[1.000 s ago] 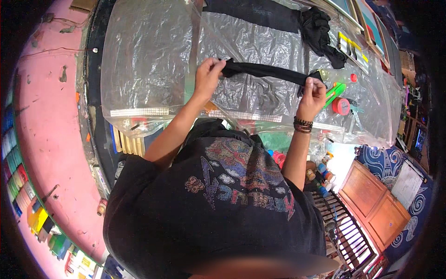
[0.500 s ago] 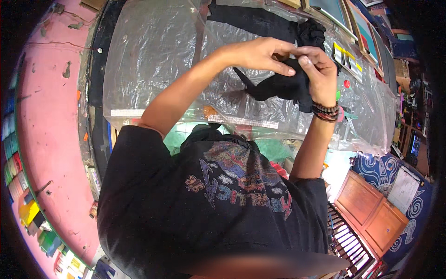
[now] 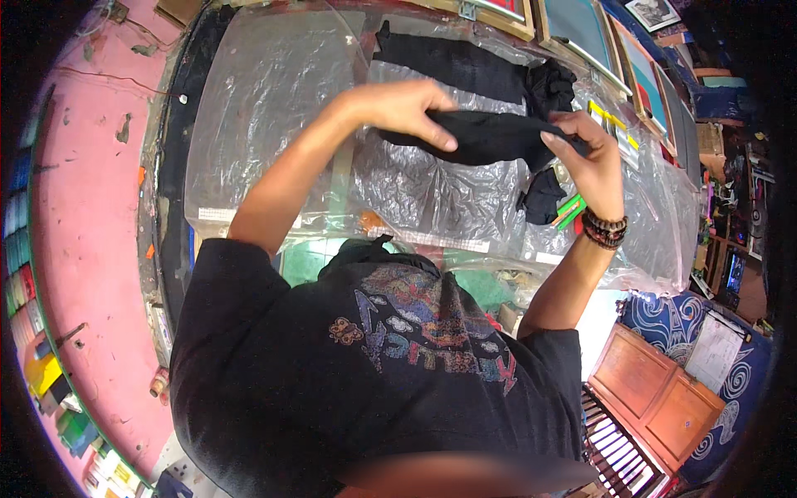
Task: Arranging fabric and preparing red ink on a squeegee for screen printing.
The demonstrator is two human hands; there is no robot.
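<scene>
A strip of black cloth (image 3: 498, 137) stretches between my two hands above the plastic-covered table. At its left end my left hand (image 3: 398, 112) holds it, thumb on the near side and fingers partly hidden behind the fabric. The right end is pinched between the thumb and fingers of my right hand (image 3: 591, 162), which has beaded bracelets at the wrist. Below the right hand a small folded black piece (image 3: 544, 197) shows; whether it joins the strip I cannot tell. Farther back lies a long flat black cloth (image 3: 457, 65), its right end a bunched heap (image 3: 552, 87).
Clear wrinkled plastic sheeting (image 3: 266, 108) covers the table. Wooden-framed panels (image 3: 581, 37) line the far right edge. Close to my right hand are green and red sticks (image 3: 569, 212) and a yellow-edged item (image 3: 613, 124). A pink wall (image 3: 91, 249) runs along the left.
My hands, close together before, have moved apart, the left one leftward and the right one slightly right and down. The bunched, hanging cloth is now drawn out lengthwise between them.
</scene>
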